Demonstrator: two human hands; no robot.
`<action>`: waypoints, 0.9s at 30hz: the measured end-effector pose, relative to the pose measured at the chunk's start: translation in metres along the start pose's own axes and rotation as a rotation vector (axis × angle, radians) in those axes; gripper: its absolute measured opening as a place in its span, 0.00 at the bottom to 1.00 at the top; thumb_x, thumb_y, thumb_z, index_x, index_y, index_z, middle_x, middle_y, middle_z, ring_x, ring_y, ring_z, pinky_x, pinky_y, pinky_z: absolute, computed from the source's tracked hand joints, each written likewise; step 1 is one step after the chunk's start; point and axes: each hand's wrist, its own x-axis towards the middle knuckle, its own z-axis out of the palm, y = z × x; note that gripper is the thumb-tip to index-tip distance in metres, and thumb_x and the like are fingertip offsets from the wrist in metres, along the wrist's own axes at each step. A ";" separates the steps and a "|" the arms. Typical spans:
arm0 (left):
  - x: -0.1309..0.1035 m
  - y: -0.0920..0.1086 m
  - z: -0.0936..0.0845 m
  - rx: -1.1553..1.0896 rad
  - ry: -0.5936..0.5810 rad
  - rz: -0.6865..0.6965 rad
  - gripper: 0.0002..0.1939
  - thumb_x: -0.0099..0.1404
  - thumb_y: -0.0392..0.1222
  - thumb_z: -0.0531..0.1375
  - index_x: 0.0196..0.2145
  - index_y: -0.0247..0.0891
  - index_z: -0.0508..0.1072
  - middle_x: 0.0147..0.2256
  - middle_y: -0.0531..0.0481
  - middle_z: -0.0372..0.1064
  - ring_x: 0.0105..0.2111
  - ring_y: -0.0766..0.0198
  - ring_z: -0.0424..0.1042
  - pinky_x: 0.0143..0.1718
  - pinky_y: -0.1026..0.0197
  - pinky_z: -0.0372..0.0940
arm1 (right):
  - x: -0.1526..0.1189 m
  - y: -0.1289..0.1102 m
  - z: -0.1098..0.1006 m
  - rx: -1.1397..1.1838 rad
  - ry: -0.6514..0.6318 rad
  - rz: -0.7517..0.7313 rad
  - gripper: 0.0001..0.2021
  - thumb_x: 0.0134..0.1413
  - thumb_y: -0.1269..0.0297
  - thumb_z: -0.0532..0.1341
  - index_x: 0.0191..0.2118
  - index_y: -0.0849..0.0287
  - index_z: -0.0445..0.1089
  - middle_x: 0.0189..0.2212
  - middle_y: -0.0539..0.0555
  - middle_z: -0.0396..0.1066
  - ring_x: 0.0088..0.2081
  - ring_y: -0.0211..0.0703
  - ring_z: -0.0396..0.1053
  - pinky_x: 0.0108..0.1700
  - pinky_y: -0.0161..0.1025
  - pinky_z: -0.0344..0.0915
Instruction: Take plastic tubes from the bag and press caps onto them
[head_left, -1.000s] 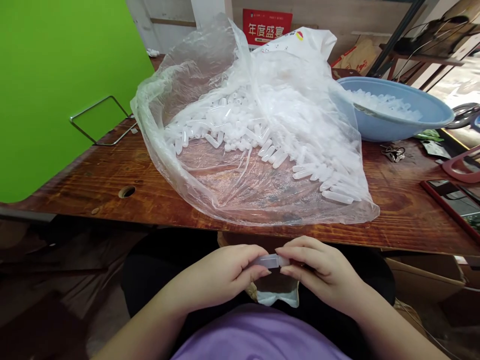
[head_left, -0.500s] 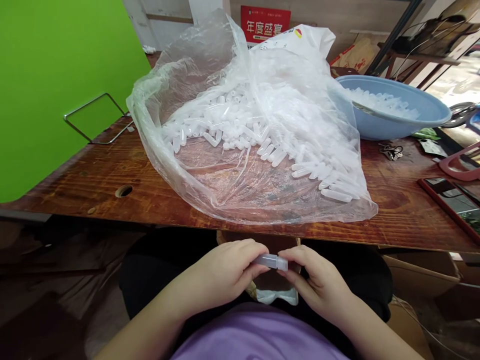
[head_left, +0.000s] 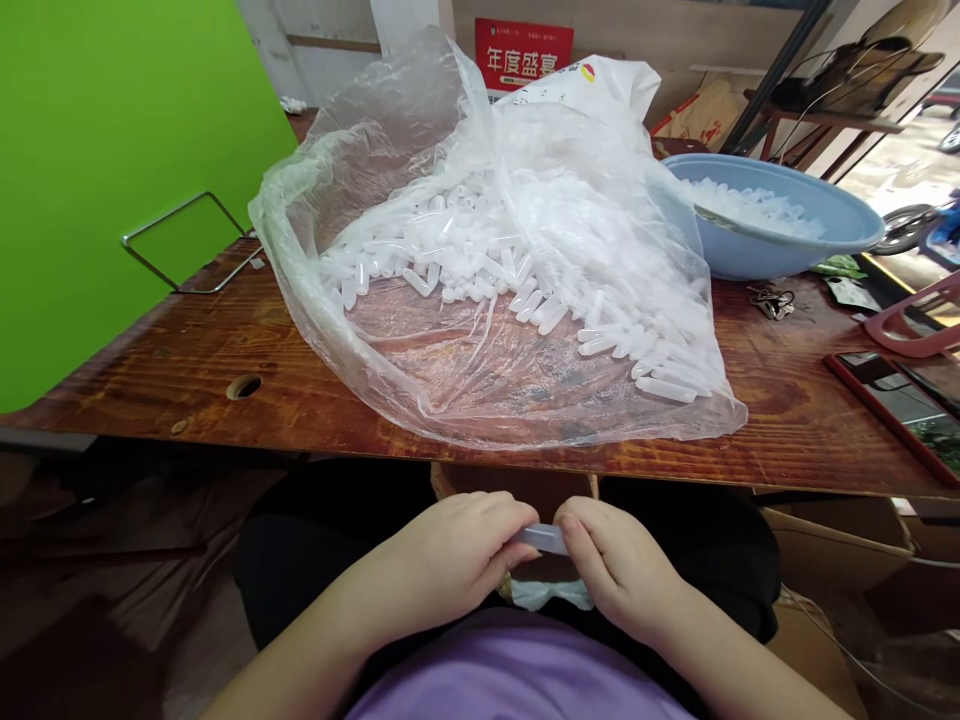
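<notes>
A small translucent tube (head_left: 544, 539) lies level between my two hands, in front of the table edge and above my lap. My left hand (head_left: 472, 545) pinches its left part between thumb and fingers. The right end is wrapped by my right hand (head_left: 619, 555), whose thumb presses along it and hides that end. Beyond them, a clear plastic bag (head_left: 480, 400) spreads over the wooden table (head_left: 187, 360), with many whitish tubes and small pieces inside it.
At the back right stands a blue basin (head_left: 772, 250) of similar translucent pieces. Keys (head_left: 772, 302) and a red-edged phone (head_left: 900, 410) lie on the right. A green panel (head_left: 127, 150) and metal wire frame (head_left: 191, 245) are at the left. Cardboard boxes (head_left: 832, 540) sit below.
My right hand has closed further over the tube's right end, its thumb now covering the cap-like end that showed before. The view has shifted slightly.
</notes>
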 end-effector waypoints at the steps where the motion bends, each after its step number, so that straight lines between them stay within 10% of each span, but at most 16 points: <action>1: 0.001 0.001 0.001 0.002 -0.009 -0.004 0.10 0.67 0.41 0.50 0.42 0.38 0.67 0.35 0.49 0.69 0.35 0.62 0.68 0.35 0.64 0.59 | 0.000 0.001 0.002 0.003 0.018 0.008 0.19 0.65 0.63 0.39 0.25 0.58 0.58 0.20 0.49 0.62 0.22 0.36 0.61 0.23 0.32 0.57; 8: 0.003 0.008 0.004 -0.001 -0.066 0.069 0.08 0.67 0.41 0.49 0.37 0.38 0.67 0.33 0.52 0.69 0.32 0.65 0.68 0.33 0.66 0.61 | 0.000 0.017 0.011 -0.186 0.263 -0.394 0.20 0.62 0.65 0.41 0.20 0.58 0.57 0.16 0.50 0.57 0.20 0.38 0.52 0.24 0.36 0.50; 15: 0.011 0.000 0.025 0.355 0.028 0.088 0.12 0.69 0.38 0.45 0.38 0.34 0.67 0.31 0.47 0.69 0.30 0.58 0.68 0.31 0.58 0.64 | 0.006 0.014 0.043 0.620 0.034 0.523 0.23 0.58 0.48 0.40 0.17 0.56 0.46 0.14 0.45 0.46 0.18 0.33 0.46 0.22 0.34 0.49; 18: 0.014 -0.007 0.030 0.443 -0.012 0.067 0.11 0.68 0.39 0.46 0.38 0.34 0.67 0.32 0.46 0.69 0.31 0.56 0.69 0.32 0.55 0.65 | 0.009 0.015 0.043 0.621 -0.081 0.653 0.24 0.56 0.45 0.40 0.18 0.57 0.49 0.16 0.46 0.50 0.20 0.35 0.50 0.25 0.34 0.51; 23: 0.025 -0.025 0.034 0.371 -0.031 -0.112 0.10 0.67 0.40 0.49 0.39 0.35 0.68 0.35 0.44 0.71 0.34 0.54 0.71 0.34 0.54 0.66 | 0.011 0.009 -0.002 0.029 -0.314 0.430 0.17 0.58 0.53 0.48 0.28 0.59 0.64 0.26 0.53 0.67 0.28 0.42 0.63 0.31 0.36 0.56; 27: 0.039 -0.037 0.038 0.344 -0.007 -0.318 0.15 0.62 0.38 0.55 0.47 0.33 0.67 0.46 0.37 0.68 0.46 0.47 0.67 0.46 0.49 0.62 | 0.025 -0.005 -0.057 0.002 -0.290 0.188 0.09 0.57 0.62 0.52 0.32 0.57 0.68 0.29 0.50 0.70 0.30 0.38 0.67 0.32 0.32 0.60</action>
